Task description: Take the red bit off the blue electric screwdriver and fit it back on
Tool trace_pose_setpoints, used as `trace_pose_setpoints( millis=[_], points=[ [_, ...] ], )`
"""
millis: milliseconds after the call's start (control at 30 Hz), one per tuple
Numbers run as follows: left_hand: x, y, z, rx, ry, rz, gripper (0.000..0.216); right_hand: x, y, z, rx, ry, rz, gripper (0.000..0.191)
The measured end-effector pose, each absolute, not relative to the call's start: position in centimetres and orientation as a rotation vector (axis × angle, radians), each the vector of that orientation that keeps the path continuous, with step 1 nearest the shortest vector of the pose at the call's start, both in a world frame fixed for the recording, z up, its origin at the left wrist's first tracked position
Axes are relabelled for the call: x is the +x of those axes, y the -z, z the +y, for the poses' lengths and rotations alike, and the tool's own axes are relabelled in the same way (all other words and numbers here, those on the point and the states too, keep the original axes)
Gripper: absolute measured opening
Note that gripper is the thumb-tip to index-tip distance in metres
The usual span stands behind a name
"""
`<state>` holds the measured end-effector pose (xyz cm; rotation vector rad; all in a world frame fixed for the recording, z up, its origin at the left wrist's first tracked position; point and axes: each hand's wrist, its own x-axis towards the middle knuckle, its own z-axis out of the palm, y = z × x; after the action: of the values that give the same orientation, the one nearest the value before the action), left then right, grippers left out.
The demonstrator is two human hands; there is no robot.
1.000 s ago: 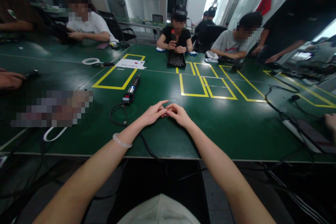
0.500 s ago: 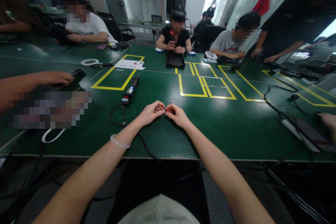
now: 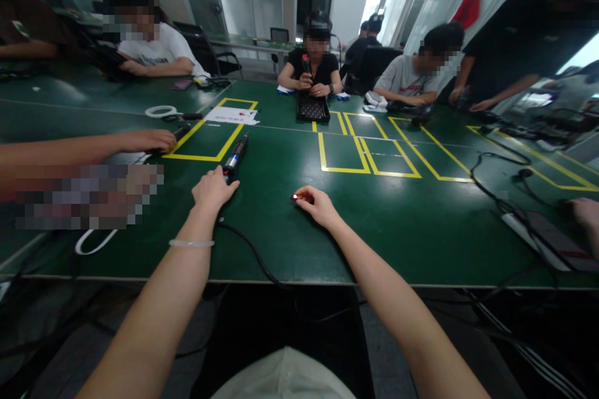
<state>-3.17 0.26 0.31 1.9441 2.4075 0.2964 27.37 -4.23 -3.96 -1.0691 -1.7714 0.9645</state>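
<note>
My left hand (image 3: 213, 190) is closed over the rear end of a black and silver electric screwdriver (image 3: 238, 153), which lies on the green table with its bit pointing away from me. Its fingers are partly hidden by the back of the hand. A black cord (image 3: 255, 255) runs from near the tool toward the table's front edge. Just above the table, my right hand (image 3: 317, 204) pinches a small red piece with a bright white spot (image 3: 295, 197) between thumb and fingertips. It is too small to name.
Yellow tape rectangles (image 3: 344, 169) mark the green table (image 3: 290, 243). Left, another person's hand (image 3: 159, 140) holds a dark tool beside a paper sheet (image 3: 231, 115). Opposite, a person sits behind a black tray (image 3: 313, 109). Cables (image 3: 486, 184) lie at the right.
My left hand has left my right hand and moved left onto the electric screwdriver. My right hand stays put with the small red piece. The neighbour's hand at left has shifted right.
</note>
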Motion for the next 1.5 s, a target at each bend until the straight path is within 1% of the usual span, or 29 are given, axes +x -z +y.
trace_pose_setpoints(
  millis=[100,300,400,633,1133,1367,1500],
  points=[
    [-3.6,-0.1,0.4,1.943,-0.242,2.399,0.06,27.4,4.1,-4.1,-1.083,-0.92,-1.766,0.019],
    [-3.0,-0.4,0.7,2.053,-0.274,2.345,0.069,27.3,4.2,-4.0,-1.079,-0.943,-1.745,0.021],
    [-2.4,-0.6,0.9,2.05,-0.263,2.377,0.064,27.3,4.1,-4.1,-1.06,-0.963,-1.727,0.022],
    [-0.5,-1.1,0.4,2.079,-0.258,2.367,0.058,27.3,3.9,-4.3,-1.049,-0.952,-1.747,0.017],
    [7.1,-0.5,-4.5,2.574,-0.251,1.954,0.058,27.5,4.0,-4.0,-1.035,-0.829,-1.769,0.011],
    [8.3,-0.2,-5.6,2.629,-0.302,1.769,0.057,27.1,3.8,-4.4,-0.963,-0.858,-1.842,0.009],
    [8.3,0.0,-5.6,2.646,-0.299,1.728,0.058,26.8,3.5,-4.7,-1.003,-0.78,-1.941,0.007]
  ],
)
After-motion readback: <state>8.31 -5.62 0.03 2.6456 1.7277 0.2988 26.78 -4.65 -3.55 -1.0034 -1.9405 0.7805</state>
